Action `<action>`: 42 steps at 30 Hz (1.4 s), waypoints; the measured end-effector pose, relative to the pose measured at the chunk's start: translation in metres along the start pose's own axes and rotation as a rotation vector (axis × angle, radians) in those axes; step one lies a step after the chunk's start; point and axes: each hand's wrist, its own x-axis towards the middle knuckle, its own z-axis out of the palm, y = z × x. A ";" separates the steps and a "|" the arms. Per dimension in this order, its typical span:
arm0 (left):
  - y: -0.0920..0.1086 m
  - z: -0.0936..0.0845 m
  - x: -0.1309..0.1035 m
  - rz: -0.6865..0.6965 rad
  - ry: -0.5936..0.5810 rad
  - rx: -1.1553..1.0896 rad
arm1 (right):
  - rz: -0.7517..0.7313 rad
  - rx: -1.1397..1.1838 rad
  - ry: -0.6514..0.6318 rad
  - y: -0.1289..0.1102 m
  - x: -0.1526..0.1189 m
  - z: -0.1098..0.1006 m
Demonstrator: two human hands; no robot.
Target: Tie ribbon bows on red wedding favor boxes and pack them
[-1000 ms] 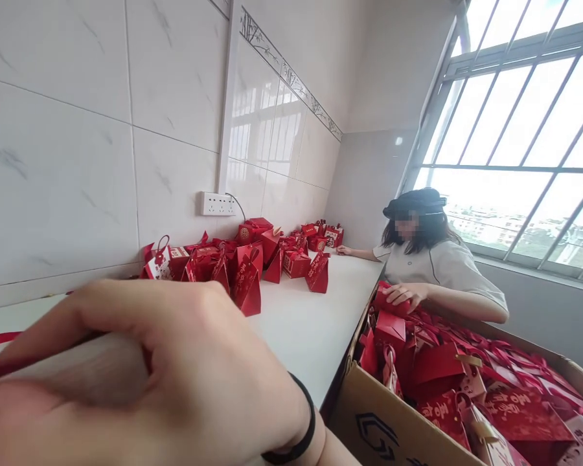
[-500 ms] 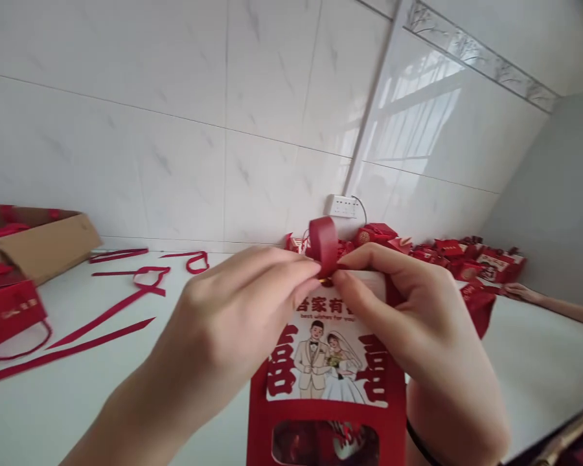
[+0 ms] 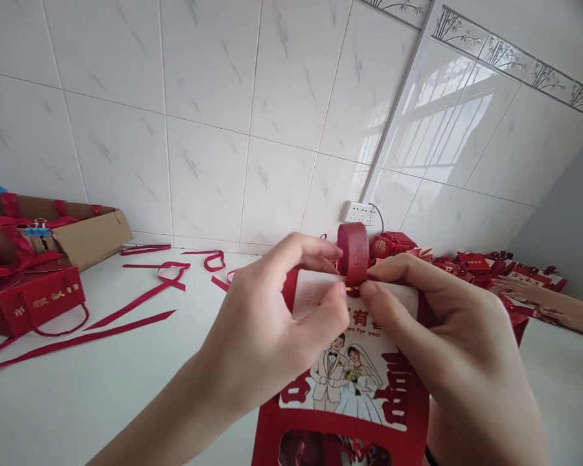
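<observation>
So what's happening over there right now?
The right hand pinches the top of a red gift box beside its strap loop. The left hand is at the loop's other side, thumb and fingers apart. Loose ribbons and a red box with a cord handle lie on the table; another person's hand is by more red boxes.

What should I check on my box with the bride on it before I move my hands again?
1. Right hand on the box: ok, its thumb presses near the top.
2. Handle loop standing up: ok.
3. Gold fastener properly shut: cannot tell, fingers crowd it.
4. Couple picture clear of fingers: ok, but some words above are covered.
5. Table free of loose ribbons: not ok, several lie to the left.
</observation>
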 end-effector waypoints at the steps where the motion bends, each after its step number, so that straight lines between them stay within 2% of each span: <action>1: 0.000 0.001 0.000 -0.058 -0.008 -0.052 | -0.004 -0.001 0.000 0.000 0.000 0.000; 4: -0.002 0.002 0.001 -0.174 -0.068 -0.169 | -0.002 0.002 -0.024 0.001 0.000 -0.001; 8: -0.002 0.000 0.003 -0.242 -0.133 -0.207 | 0.035 0.020 -0.117 0.005 0.004 -0.005; 11: 0.000 -0.002 0.004 -0.278 -0.141 -0.221 | 0.031 0.023 -0.187 0.007 0.009 -0.008; 15: 0.002 0.000 0.004 -0.260 -0.094 -0.208 | 0.019 -0.014 -0.206 0.006 0.013 -0.009; 21: 0.002 0.003 0.001 -0.238 -0.064 -0.189 | -0.012 -0.070 -0.144 0.003 0.013 -0.007; 28: 0.001 -0.001 0.001 -0.164 -0.100 -0.090 | -0.099 -0.189 -0.092 0.005 0.014 -0.005; 36: -0.002 -0.001 0.004 -0.081 0.010 0.010 | -0.115 -0.253 -0.248 0.001 0.015 -0.006; 42: -0.002 0.002 0.002 -0.061 0.026 0.053 | -0.114 -0.239 -0.310 0.003 0.018 -0.009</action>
